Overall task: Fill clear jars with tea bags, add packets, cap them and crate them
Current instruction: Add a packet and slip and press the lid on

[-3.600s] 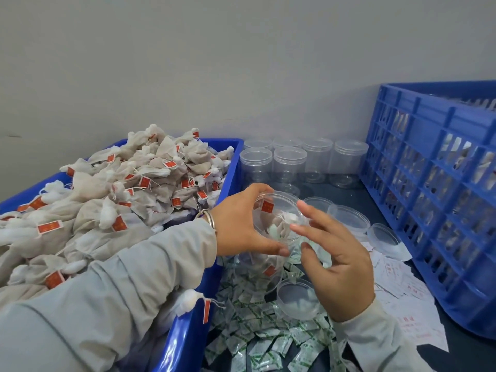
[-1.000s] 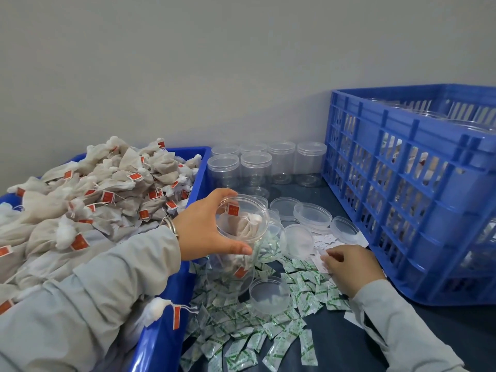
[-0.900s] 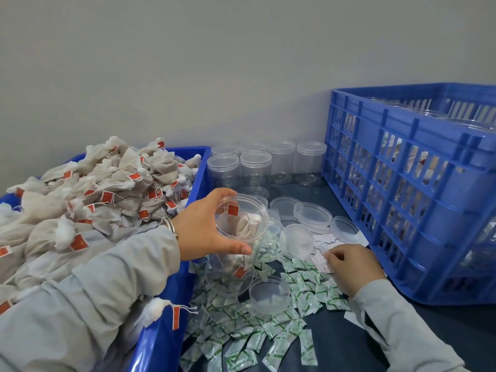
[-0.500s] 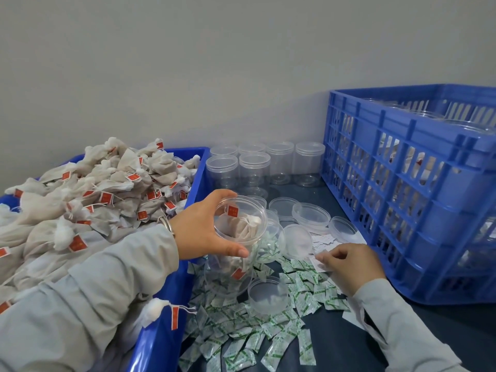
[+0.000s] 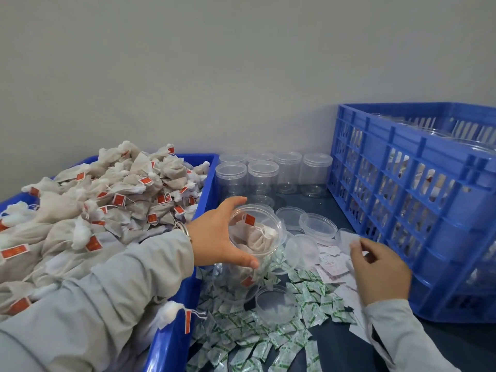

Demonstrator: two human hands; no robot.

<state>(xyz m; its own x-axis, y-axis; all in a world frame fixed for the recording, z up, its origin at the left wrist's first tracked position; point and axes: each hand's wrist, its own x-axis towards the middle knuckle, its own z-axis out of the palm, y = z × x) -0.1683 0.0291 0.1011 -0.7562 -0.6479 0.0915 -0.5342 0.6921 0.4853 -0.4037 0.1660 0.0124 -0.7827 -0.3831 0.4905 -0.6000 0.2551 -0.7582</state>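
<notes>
My left hand (image 5: 217, 236) grips a clear open jar (image 5: 255, 238) by its rim; the jar holds tea bags with red tags and is tilted toward me over the dark table. My right hand (image 5: 378, 269) is lifted just above the table and pinches a small white paper slip (image 5: 349, 240) between thumb and fingertips. More white slips (image 5: 331, 264) lie under it. Green-and-white packets (image 5: 268, 342) are scattered in front. Loose clear lids (image 5: 318, 226) lie between the jar and the blue slatted crate (image 5: 418, 200).
A blue bin (image 5: 171, 342) heaped with tea bags (image 5: 107, 205) fills the left. Several empty capped jars (image 5: 261, 175) stand against the wall. A clear lid (image 5: 276, 304) rests on the packets near the front. The crate at right holds capped jars.
My right hand has lifted off the pile of slips with one white slip pinched in its fingers. The left hand keeps the jar in the same place.
</notes>
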